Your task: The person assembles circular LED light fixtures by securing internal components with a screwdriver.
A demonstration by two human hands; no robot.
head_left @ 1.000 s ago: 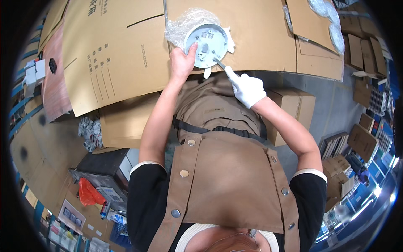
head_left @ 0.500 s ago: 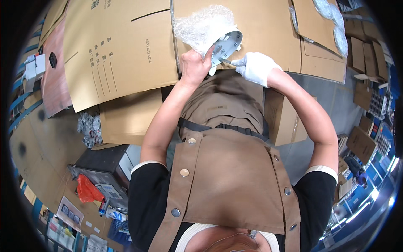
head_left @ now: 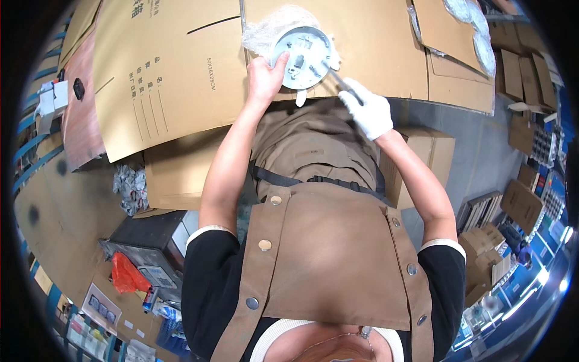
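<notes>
My left hand (head_left: 265, 81), bare, grips a round white shallow housing (head_left: 309, 73) by its left rim, thumb over the edge. The open side of the housing faces up and shows small fittings inside; white tabs stick out at its rim. In a white glove, my right hand (head_left: 370, 111) holds a slim grey tool (head_left: 336, 78), perhaps a screwdriver, whose far end reaches the right part of the housing. Crumpled clear bubble wrap (head_left: 256, 37) lies behind and to the left of the housing.
Flat cardboard (head_left: 199, 90) covers the work surface, its front edge close to my apron. A loose cardboard piece (head_left: 449, 30) with bubble wrap lies far right. Cardboard boxes (head_left: 431, 160) stand below the edge. A small black object (head_left: 78, 90) lies far left.
The housing has turned from a steep tilt to face up more fully and moved slightly left. My right hand has drawn back toward me, showing more of the tool.
</notes>
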